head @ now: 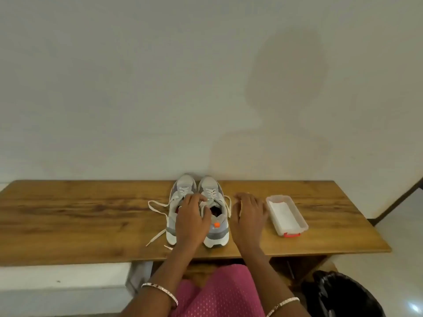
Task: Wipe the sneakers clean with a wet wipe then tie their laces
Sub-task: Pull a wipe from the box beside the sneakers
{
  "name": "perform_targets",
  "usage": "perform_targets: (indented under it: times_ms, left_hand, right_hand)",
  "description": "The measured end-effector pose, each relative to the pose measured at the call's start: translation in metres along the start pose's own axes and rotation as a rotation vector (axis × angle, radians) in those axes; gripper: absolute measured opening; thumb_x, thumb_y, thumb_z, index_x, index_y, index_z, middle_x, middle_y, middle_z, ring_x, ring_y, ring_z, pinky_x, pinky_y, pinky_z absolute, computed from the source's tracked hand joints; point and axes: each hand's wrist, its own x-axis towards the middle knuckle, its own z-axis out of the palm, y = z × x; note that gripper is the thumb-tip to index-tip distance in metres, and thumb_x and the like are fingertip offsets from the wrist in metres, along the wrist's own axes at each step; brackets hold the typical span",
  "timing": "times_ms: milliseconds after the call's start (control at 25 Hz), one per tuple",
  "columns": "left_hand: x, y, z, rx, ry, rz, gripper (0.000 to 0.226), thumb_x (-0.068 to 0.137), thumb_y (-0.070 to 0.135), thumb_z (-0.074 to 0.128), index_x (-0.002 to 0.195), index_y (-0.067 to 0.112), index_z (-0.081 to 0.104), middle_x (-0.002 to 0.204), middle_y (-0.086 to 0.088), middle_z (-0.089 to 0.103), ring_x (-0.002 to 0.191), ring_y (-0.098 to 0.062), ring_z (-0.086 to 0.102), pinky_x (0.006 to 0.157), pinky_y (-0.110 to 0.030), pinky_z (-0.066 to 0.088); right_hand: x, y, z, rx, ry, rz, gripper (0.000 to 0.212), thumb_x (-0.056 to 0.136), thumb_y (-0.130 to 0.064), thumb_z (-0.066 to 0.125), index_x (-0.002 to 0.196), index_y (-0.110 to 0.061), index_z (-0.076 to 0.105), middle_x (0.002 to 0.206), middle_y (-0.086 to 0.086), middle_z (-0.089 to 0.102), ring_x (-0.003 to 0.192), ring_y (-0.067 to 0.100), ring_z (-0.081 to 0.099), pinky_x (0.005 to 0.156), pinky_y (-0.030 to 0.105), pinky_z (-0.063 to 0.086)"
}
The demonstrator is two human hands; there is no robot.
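Sneakers (198,208) lie under left hand (192,219), beside right hand (248,216).

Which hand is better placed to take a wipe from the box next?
Right. The right hand hovers open beside the wipe box, while the left hand rests on the sneakers.

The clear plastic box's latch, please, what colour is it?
Red-orange latch, on the clear plastic box; head view.

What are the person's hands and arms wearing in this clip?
Both hands, left and right, are bare, with no gloves; I can't make out any rings. The forearms are uncovered, no sleeves in view. Each wrist carries a thin metallic bangle: left, right.
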Motion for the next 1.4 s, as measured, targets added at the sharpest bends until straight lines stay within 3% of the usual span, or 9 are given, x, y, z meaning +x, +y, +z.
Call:
perform_targets:
  times_ms: [160, 360, 520, 600, 840, 960, 1160, 1240, 1400]
  left_hand:
    - [-0.004, -0.022, 0.035, -0.043, -0.18, -0.024, 0.016, 0.094, 0.033, 0.057, 0.102, 0.023, 0.065, 0.096, 0.008, 0.069, 0.089, -0.013, 0.063, 0.079, -0.028, 0.05]
    - [-0.005, -0.027, 0.06, 0.025, -0.092, 0.067, 0.036, 0.092, 0.048, 0.046, 0.093, 0.02, 0.069, 0.095, 0.005, 0.062, 0.082, -0.01, 0.057, 0.075, -0.028, 0.047]
    - [-0.006, -0.028, 0.082, 0.06, -0.075, 0.024, 0.042, 0.091, 0.049, 0.047, 0.096, 0.015, 0.069, 0.095, -0.003, 0.068, 0.089, -0.02, 0.06, 0.079, -0.037, 0.05]
    - [-0.007, -0.028, 0.092, 0.084, -0.077, 0.002, 0.043, 0.091, 0.049, 0.046, 0.098, 0.014, 0.069, 0.096, -0.005, 0.07, 0.091, -0.023, 0.061, 0.08, -0.041, 0.051]
    - [-0.008, -0.025, 0.109, 0.188, -0.084, -0.064, 0.018, 0.092, 0.033, 0.061, 0.097, 0.017, 0.068, 0.098, -0.006, 0.07, 0.096, -0.028, 0.061, 0.086, -0.048, 0.047]
    - [-0.01, -0.026, 0.113, 0.211, -0.073, -0.058, 0.021, 0.092, 0.034, 0.057, 0.096, 0.016, 0.068, 0.098, -0.007, 0.07, 0.098, -0.029, 0.06, 0.087, -0.05, 0.047]
    - [-0.016, -0.031, 0.119, 0.235, -0.027, -0.051, 0.036, 0.092, 0.043, 0.046, 0.099, 0.015, 0.067, 0.102, -0.006, 0.068, 0.103, -0.028, 0.058, 0.089, -0.049, 0.044]
    - [-0.016, -0.032, 0.122, 0.234, -0.012, -0.051, 0.037, 0.092, 0.045, 0.045, 0.099, 0.015, 0.067, 0.102, -0.006, 0.068, 0.103, -0.028, 0.059, 0.091, -0.049, 0.045]
    - [-0.017, -0.033, 0.123, 0.237, 0.007, -0.052, 0.036, 0.092, 0.044, 0.047, 0.098, 0.015, 0.067, 0.101, -0.006, 0.068, 0.103, -0.028, 0.058, 0.091, -0.049, 0.044]
  right_hand:
    - [-0.018, 0.033, 0.024, 0.032, -0.091, 0.186, 0.017, 0.095, -0.015, 0.056, 0.105, -0.026, 0.066, 0.106, -0.009, 0.068, 0.108, 0.016, 0.056, 0.102, 0.045, 0.037]
    - [-0.028, 0.085, 0.019, 0.042, -0.013, 0.328, 0.015, 0.095, -0.017, 0.057, 0.104, -0.027, 0.065, 0.098, -0.012, 0.066, 0.099, 0.01, 0.055, 0.097, 0.039, 0.034]
    - [0.0, 0.138, -0.007, 0.069, 0.145, 0.44, 0.014, 0.093, -0.016, 0.062, 0.105, -0.018, 0.069, 0.097, -0.003, 0.069, 0.092, 0.015, 0.061, 0.079, 0.03, 0.05]
    - [0.022, 0.16, -0.018, 0.071, 0.149, 0.468, 0.015, 0.092, -0.012, 0.065, 0.105, -0.014, 0.072, 0.097, -0.002, 0.071, 0.086, 0.012, 0.063, 0.072, 0.021, 0.048]
    - [0.079, 0.213, 0.016, -0.167, -0.338, 0.46, 0.02, 0.086, -0.017, 0.075, 0.105, -0.011, 0.077, 0.101, 0.003, 0.076, 0.092, 0.016, 0.069, 0.078, 0.023, 0.049]
    - [0.089, 0.229, 0.036, -0.308, -0.506, 0.441, 0.019, 0.086, -0.016, 0.074, 0.104, -0.01, 0.078, 0.103, 0.007, 0.076, 0.099, 0.022, 0.068, 0.085, 0.029, 0.053]
    - [0.091, 0.238, 0.048, -0.417, -0.526, 0.389, 0.014, 0.087, -0.01, 0.065, 0.084, -0.009, 0.079, 0.082, 0.009, 0.074, 0.081, 0.027, 0.068, 0.066, 0.029, 0.048]
    - [0.091, 0.237, 0.049, -0.435, -0.538, 0.378, 0.019, 0.086, -0.006, 0.059, 0.07, -0.005, 0.069, 0.069, 0.009, 0.065, 0.068, 0.026, 0.06, 0.059, 0.028, 0.04]
    - [0.092, 0.232, 0.044, -0.445, -0.559, 0.337, 0.022, 0.09, -0.008, 0.055, 0.069, -0.008, 0.06, 0.07, 0.007, 0.06, 0.068, 0.023, 0.055, 0.06, 0.028, 0.037]
